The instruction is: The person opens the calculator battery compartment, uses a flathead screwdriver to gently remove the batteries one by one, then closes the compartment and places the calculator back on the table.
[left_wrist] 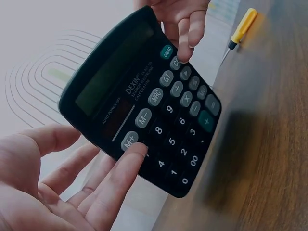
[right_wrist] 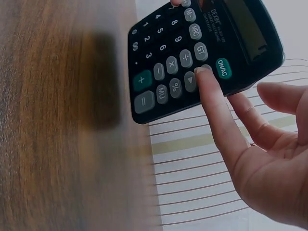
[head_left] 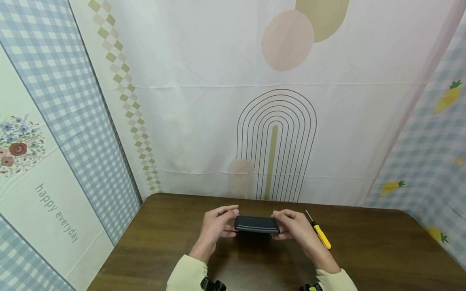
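A black calculator (head_left: 257, 224) is held up off the table between both hands. Its keys and display face (left_wrist: 168, 115) show in the wrist views, while the head view shows a plain dark side without keys. At its left side, my left hand (head_left: 217, 226) grips the edge, one finger lying over the M+ key. The right hand (head_left: 295, 227) grips the opposite edge, with a fingertip on the keys beside the green ON/AC key (right_wrist: 223, 69). Just right of the right hand, a screwdriver (head_left: 320, 234) with a yellow and black handle lies on the table.
The brown wooden table (head_left: 164, 238) spreads beneath the hands, and a dark shadow falls on it under the calculator. Behind its far edge hangs a white patterned cloth (head_left: 193, 133). Blue checked cloth (head_left: 69, 76) hangs at the left, with more at the right.
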The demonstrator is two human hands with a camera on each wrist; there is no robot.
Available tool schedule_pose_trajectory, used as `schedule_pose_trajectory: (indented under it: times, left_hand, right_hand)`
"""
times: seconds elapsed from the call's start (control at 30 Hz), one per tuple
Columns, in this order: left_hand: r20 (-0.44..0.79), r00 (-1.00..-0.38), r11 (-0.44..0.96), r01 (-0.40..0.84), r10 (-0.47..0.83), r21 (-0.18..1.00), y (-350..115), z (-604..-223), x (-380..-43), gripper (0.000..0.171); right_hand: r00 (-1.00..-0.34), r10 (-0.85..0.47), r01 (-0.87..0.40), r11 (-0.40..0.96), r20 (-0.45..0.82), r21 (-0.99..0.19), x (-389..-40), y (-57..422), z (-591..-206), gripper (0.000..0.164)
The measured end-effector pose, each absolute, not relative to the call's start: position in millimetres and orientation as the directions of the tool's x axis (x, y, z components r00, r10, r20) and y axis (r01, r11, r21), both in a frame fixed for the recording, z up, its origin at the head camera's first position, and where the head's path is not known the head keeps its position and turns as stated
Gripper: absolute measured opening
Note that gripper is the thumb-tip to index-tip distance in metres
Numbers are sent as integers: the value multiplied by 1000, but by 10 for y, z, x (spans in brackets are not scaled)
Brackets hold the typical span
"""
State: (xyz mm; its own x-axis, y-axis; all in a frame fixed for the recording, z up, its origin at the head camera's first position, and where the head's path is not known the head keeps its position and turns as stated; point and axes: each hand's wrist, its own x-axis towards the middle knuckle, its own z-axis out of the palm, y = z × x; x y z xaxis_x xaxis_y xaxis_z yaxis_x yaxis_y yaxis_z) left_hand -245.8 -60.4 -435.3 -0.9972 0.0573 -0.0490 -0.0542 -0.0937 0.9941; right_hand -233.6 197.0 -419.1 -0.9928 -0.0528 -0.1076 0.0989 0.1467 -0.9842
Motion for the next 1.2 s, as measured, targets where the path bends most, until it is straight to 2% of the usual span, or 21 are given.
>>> schedule_pose_trajectory:
  times: [0.57,0.87,1.2]
  left_hand:
    - [-37,-998,-72,-41,55,997,-573,-4347,-2453,41]
    - [-23,-998,-73,-27,57,997,-560,-4361,-2456,45]
    - [-18,-999,-38,-19,43,999,-572,-4371,-2471,56]
  right_hand:
    - [-996,20,86,228,-83,-970,-2343,1935,-4211,26]
    - [-997,19,74,214,-71,-974,-2363,1960,-4235,45]
    - [-995,-28,93,181,-100,-979,-2364,1976,-4241,56]
